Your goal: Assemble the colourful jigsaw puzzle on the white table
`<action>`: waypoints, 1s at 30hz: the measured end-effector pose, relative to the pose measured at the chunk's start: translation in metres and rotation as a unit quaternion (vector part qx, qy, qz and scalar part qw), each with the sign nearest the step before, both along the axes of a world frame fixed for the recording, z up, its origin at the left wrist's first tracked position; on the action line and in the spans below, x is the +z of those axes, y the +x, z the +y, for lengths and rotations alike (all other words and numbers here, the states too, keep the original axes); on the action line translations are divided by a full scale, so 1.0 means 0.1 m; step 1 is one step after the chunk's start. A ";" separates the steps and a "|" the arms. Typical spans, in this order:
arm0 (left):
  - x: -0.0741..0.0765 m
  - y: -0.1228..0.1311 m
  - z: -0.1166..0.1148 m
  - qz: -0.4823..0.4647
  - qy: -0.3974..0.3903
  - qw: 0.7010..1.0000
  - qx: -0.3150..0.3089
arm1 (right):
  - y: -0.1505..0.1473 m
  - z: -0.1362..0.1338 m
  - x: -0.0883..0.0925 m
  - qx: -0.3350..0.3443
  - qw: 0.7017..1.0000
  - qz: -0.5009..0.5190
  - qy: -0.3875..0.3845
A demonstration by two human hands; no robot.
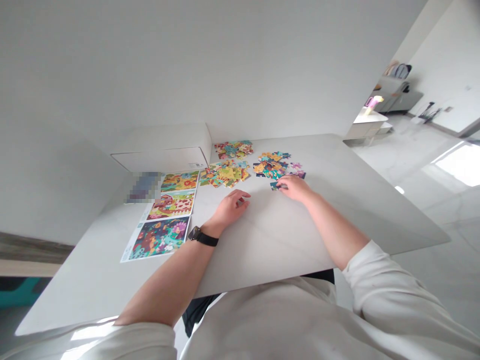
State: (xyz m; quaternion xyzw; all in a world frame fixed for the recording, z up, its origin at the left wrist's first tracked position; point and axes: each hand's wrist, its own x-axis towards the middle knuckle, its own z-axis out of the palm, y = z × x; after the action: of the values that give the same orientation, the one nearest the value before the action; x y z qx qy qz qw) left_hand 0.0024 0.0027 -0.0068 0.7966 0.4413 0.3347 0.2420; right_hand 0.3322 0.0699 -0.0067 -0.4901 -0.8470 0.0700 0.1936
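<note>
Puzzle pieces lie in loose heaps on the white desk [337, 200]. The right hand [296, 189] rests at the near edge of the right heap [277, 167], its fingers pinched on a single dark piece [275, 186] that sits flat on the desk at about six o'clock of that heap. The left hand [232, 206] lies at seven o'clock from it, fingers loosely curled, holding nothing, with a black watch [202, 236] on the wrist.

Judging from how things lie, a careless sweep of the right forearm could scatter the right heap into the middle heap [225, 174] just beside it at nine o'clock, muddling the sets. The far heap [234, 148] at eleven o'clock sits close to the white box [165, 147] and could be shoved under its edge. A piece pinched so lightly might also slip and slide away.

Three printed picture sheets [165, 217] lie at eight o'clock; their small print is too fine to read, and a patch above them is blurred out. The box label is also unreadable.
</note>
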 end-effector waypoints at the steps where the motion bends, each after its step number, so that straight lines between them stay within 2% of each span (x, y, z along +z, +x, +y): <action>1: 0.00 0.00 0.00 -0.001 0.000 1.000 -0.002 | 0.00 -0.01 0.01 0.001 1.000 -0.003 -0.003; 10: 0.04 0.00 -0.01 -0.007 0.003 1.000 -0.013 | -0.02 -0.05 0.08 -0.007 1.000 0.015 -0.007; 13: 0.04 0.00 -0.01 -0.005 0.002 1.000 -0.011 | 0.06 -0.04 0.15 -0.084 0.995 0.061 0.009; 16: 0.04 0.00 -0.01 0.003 -0.002 1.000 -0.006 | 0.22 0.01 0.21 -0.177 0.978 0.104 0.032; 19: 0.04 0.00 -0.01 0.010 -0.006 1.000 -0.004 | 0.41 0.07 0.22 -0.241 0.963 0.120 0.026; 25: 0.03 -0.01 -0.01 0.011 -0.002 1.000 -0.005 | 0.68 0.17 0.11 -0.292 0.954 0.052 -0.036; 30: 0.03 -0.01 -0.01 0.013 -0.010 1.000 -0.002 | 0.75 0.19 0.05 -0.342 0.939 0.015 -0.034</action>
State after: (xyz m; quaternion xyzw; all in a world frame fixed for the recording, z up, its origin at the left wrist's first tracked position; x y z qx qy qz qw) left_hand 0.0011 0.0014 -0.0039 0.7995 0.4458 0.3195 0.2449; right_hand 0.4068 0.0890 -0.0012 -0.7555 -0.6223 0.0358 0.2016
